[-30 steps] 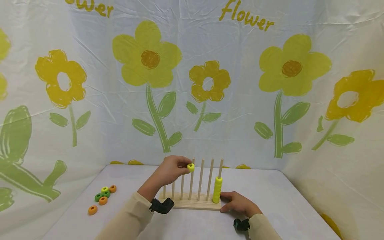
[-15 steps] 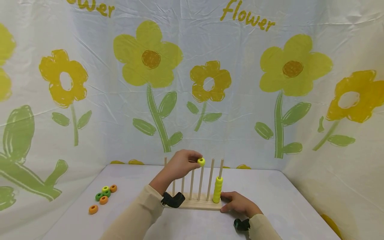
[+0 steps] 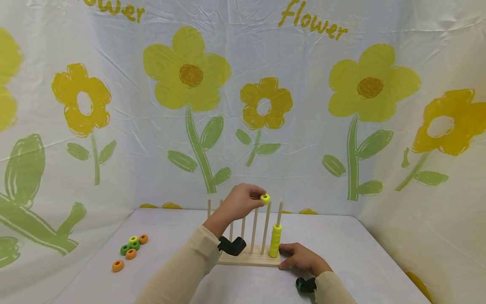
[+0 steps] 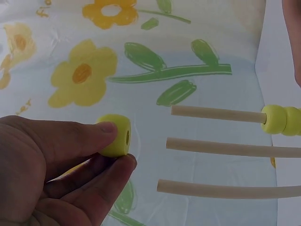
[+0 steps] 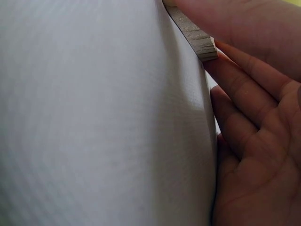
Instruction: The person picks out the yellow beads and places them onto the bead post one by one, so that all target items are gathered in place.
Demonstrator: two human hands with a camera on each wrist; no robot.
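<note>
My left hand (image 3: 242, 203) pinches a yellow bead (image 3: 265, 199) between thumb and fingers, up at the height of the peg tops of a wooden bead rack (image 3: 248, 261). In the left wrist view the held bead (image 4: 117, 135) is apart from the peg ends, its hole facing them. Several yellow beads (image 3: 275, 241) are stacked on the rightmost peg; the other visible pegs are bare, and my left arm hides part of the rack's left side. My right hand (image 3: 302, 257) grips the base's right end, thumb in front and fingers behind; the wooden end (image 5: 200, 40) shows between them.
On the table's left lie loose beads: a yellow bead (image 3: 133, 240), green ones (image 3: 125, 249) and several orange ones (image 3: 118, 265). A flower-printed curtain (image 3: 303, 169) hangs around the back and sides of the white table (image 3: 334, 236).
My left hand has moved right and upward with the yellow bead, passing from the middle pegs toward the right-hand ones. The right hand stays on the rack's end.
</note>
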